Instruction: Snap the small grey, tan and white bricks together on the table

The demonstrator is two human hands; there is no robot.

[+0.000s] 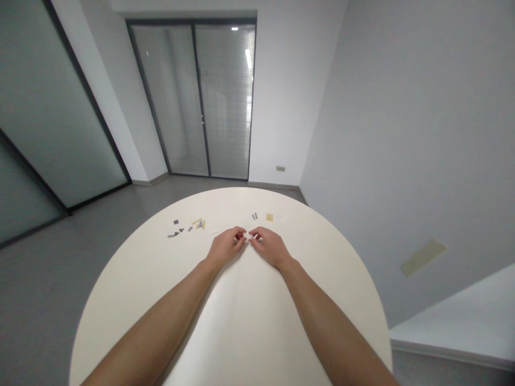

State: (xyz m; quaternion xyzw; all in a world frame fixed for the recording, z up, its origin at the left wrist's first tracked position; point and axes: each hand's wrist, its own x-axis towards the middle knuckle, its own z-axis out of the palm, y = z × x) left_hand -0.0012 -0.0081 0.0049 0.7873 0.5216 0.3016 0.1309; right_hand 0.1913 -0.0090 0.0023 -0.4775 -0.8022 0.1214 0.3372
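Note:
My left hand [226,247] and my right hand [271,246] meet fingertip to fingertip over the white round table [241,332]. The fingers of both are bent into a pinch. A tiny pale bit seems to show between the fingertips, too small to name. Just beyond the right hand lie two small blue-grey strips [255,216] and a small tan piece [269,217]. A thin white strip [214,232] rests beside my left hand.
Left of my hands, several small flat pieces are scattered: a dark square [176,222], a yellow strip [197,221], a grey piece [190,229] and a grey strip [171,236]. Faint whitish pieces [282,219] lie at the right. A wall [410,134] stands to the right.

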